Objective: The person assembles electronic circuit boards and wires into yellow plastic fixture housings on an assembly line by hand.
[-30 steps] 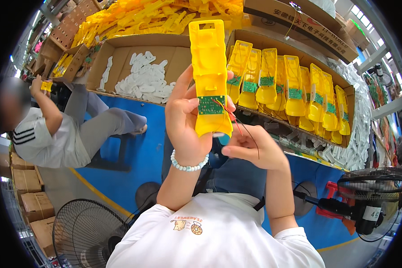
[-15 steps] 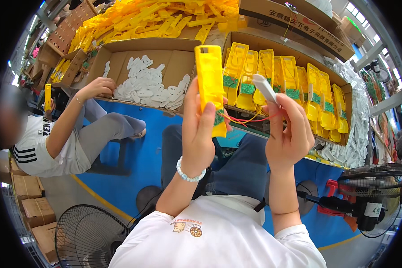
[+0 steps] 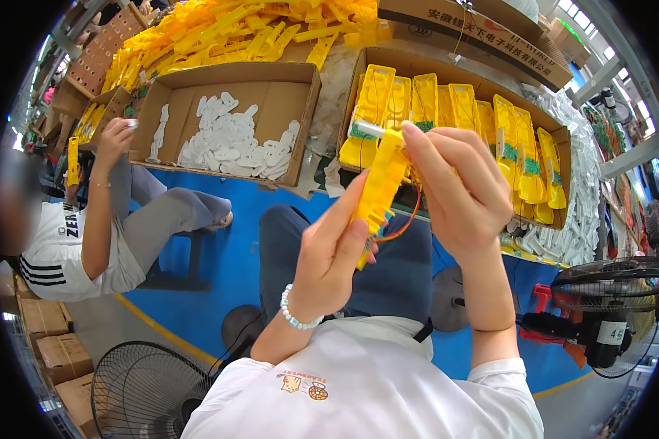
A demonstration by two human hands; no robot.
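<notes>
The yellow plastic housing (image 3: 380,192) stands tilted between your hands above your lap. Your left hand (image 3: 332,257) grips its lower end; your right hand (image 3: 458,186) pinches a white piece (image 3: 368,129) onto its top, before the box of yellow housings (image 3: 458,110).

A single head-worn fisheye view looks steeply down, close over the person's raised hands, edges bending outward.

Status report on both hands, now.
Left hand grips yellow casing low. Right hand pinches white part at its top. Wires hang loose. Nothing between the hands.
</notes>
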